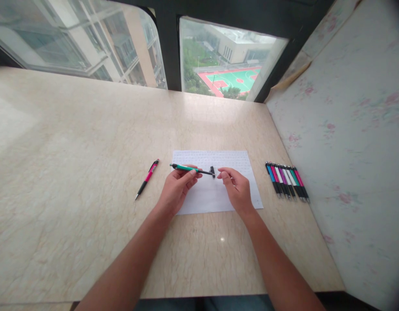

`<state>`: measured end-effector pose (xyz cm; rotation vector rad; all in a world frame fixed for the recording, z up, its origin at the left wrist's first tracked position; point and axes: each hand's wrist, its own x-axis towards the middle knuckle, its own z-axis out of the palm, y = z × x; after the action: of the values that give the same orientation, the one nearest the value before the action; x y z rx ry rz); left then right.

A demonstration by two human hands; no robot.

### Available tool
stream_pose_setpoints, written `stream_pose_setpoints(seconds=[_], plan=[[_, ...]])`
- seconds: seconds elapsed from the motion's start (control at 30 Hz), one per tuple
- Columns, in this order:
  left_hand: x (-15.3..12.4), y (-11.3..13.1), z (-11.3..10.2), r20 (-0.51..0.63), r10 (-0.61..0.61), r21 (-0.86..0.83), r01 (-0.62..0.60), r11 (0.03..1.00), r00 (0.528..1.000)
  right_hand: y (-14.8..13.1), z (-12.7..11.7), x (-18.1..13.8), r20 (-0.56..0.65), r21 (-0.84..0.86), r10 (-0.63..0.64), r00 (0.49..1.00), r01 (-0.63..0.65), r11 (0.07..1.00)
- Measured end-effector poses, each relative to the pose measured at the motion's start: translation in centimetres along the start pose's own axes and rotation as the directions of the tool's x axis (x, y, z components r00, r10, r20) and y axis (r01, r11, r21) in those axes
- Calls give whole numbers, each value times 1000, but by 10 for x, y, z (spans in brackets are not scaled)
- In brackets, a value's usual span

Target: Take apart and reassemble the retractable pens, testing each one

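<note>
A green pen [186, 168] lies across the fingers of my left hand [176, 185], pinched by the thumb. Its thin dark end points right. Just behind that end, a small black piece [212, 170] rests on the paper; it may be a grip sleeve. My right hand [236, 188] is beside the pen's tip, a little apart from it. The thumb and forefinger are drawn together; anything between them is too small to make out. Both hands are above a white sheet of paper [212, 203] with rows of faint writing.
A pink and black pen [147, 179] lies on the marbled ledge [89, 194] to the left. Several pens in different colours [286, 180] lie side by side at the right, near the flowered wall [355, 164]. A window [232, 60] is at the back.
</note>
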<state>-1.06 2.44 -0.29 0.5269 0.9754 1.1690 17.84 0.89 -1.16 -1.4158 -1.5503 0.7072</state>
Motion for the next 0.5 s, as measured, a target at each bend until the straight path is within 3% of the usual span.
stream_pose_setpoints(seconds=[0.1,0.23,0.4,0.5], plan=[[-7,-8,7,100,-49,64,43,997,994,-6,-4,-2,129,144,24,991,-42,989],[-9,-14,10,131,-69,87,58,994,989,-8,-9,-1,249,12,25,968,-28,1000],[-9,-11,8,90,-17,86,9,996,996,-5,-11,1,172,-8,15,985,-14,1000],[-10,-10,9,48,-18,81,14,997,999,-4,-10,0,138,-37,-53,989,59,998]])
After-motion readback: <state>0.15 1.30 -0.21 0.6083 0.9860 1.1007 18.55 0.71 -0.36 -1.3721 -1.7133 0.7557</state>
